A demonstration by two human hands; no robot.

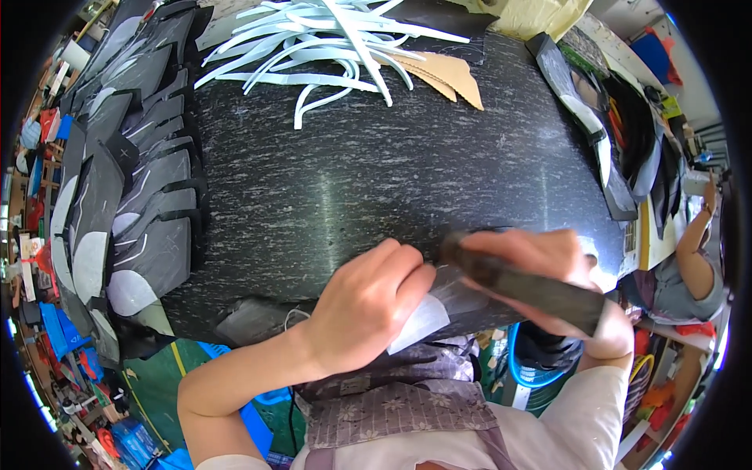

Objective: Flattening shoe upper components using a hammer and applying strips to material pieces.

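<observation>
My left hand (364, 305) presses flat on a dark cut piece (439, 301) with a pale lining, at the near edge of the black speckled worktable (376, 164). My right hand (548, 274) grips a dark, worn brush-like tool (525, 283) that lies slanted across the same piece, its tip close to my left fingers.
Rows of dark grey cut pieces (133, 172) overlap along the table's left side. White foam strips (329, 39) and tan card shapes (446, 74) lie at the far edge. More dark pieces (603, 133) are stacked on the right. Another person's arm (693, 235) shows at the far right.
</observation>
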